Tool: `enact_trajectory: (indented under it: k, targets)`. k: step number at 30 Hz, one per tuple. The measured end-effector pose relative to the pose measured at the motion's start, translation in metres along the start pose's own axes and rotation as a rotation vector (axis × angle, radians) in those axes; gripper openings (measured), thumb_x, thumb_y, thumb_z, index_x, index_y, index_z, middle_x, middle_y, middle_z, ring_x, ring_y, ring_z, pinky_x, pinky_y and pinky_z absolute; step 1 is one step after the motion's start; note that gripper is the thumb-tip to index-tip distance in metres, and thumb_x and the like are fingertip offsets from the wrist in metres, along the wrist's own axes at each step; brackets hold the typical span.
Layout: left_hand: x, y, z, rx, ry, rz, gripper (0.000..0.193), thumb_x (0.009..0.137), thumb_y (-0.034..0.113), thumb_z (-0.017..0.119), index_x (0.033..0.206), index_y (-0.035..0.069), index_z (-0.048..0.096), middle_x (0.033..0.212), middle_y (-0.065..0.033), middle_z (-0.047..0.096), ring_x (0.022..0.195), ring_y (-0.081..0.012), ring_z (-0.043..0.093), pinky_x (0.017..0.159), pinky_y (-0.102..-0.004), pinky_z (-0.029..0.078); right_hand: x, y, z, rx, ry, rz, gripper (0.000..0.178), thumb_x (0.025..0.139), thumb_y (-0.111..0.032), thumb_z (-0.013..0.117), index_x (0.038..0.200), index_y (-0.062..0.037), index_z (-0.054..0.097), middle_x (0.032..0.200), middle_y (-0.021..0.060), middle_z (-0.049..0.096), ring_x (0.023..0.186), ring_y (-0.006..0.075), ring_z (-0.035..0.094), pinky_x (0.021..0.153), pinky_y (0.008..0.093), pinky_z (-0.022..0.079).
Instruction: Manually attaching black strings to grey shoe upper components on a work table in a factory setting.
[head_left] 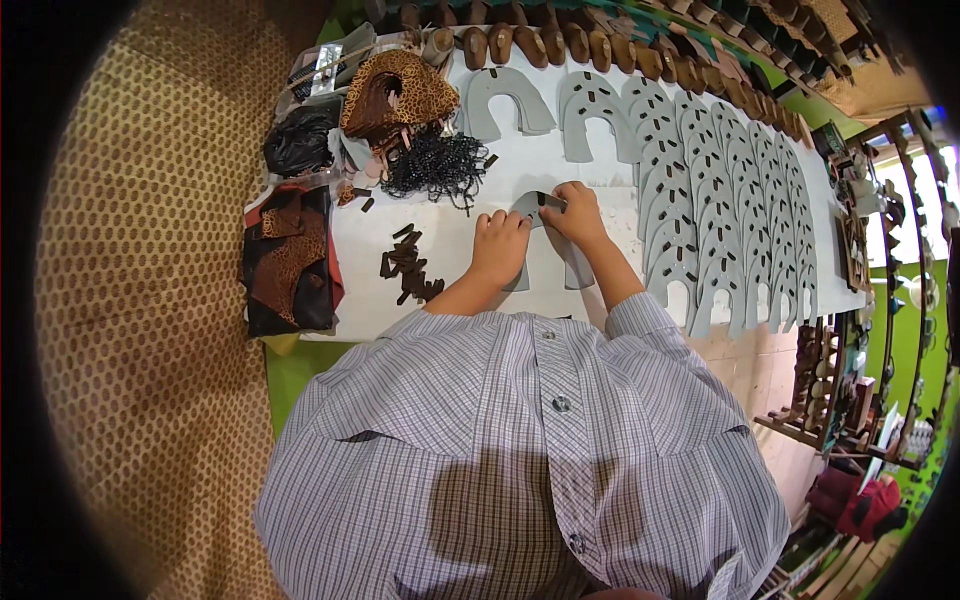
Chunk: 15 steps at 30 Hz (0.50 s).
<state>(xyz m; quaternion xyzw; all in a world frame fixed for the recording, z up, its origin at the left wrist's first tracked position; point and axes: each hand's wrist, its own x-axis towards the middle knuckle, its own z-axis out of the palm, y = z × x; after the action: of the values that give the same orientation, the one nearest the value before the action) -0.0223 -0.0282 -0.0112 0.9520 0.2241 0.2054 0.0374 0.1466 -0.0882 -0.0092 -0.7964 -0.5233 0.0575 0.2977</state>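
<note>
A grey U-shaped piece, which looks like a shoe upper (pixel 577 268), lies in front of me, its curved end away from me and its two legs toward me. A small dark strip (pixel 549 199) sits on the curve. My left hand (pixel 500 247) is closed on the left side of the curve, fingers bent and together. My right hand (pixel 578 217) is closed at the right side of the curve, thumb and fingers pinching by the dark strip. A loose pile of similar dark strips (pixel 408 268) lies left of my left hand.
Overlapping rows of grey U-shaped pieces with dark strips (pixel 715 190) cover the table's right side. Brown shoe lasts (pixel 600 48) line the far edge. Leopard-print material (pixel 395 95), tangled black cord (pixel 435 165) and dark scraps (pixel 290 260) lie left. Racks (pixel 895 190) stand right, a patterned curtain (pixel 150 300) left.
</note>
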Motion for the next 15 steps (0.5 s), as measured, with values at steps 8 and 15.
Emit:
enact_trajectory:
  k: [8, 15]
  targets:
    - [0.0, 0.002, -0.003, 0.032, -0.024, -0.008, 0.02, 0.082, 0.017, 0.05, 0.095, 0.009, 0.064, 0.085, -0.0024, 0.054, 0.087, -0.0184, 0.05, 0.079, -0.0376, 0.035, 0.033, -0.013, -0.007, 0.057, -0.573, 0.168, 0.038, 0.067, -0.034, 0.073, 0.082, 0.0003, 0.064, 0.076, 0.0183, 0.064, 0.072, 0.0299, 0.062, 0.066, 0.0375, 0.048]
    - [0.0, 0.002, -0.005, 0.076, -0.08, -0.031, 0.023, 0.082, 0.017, 0.052, 0.1, 0.012, 0.066, 0.086, -0.0015, 0.055, 0.087, -0.0191, 0.051, 0.08, -0.0398, 0.034, 0.043, -0.011, -0.006, 0.004, -0.676, 0.177, 0.04, 0.069, -0.038, 0.07, 0.078, 0.0003, 0.065, 0.073, 0.0176, 0.063, 0.066, 0.0277, 0.06, 0.062, 0.0372, 0.046]
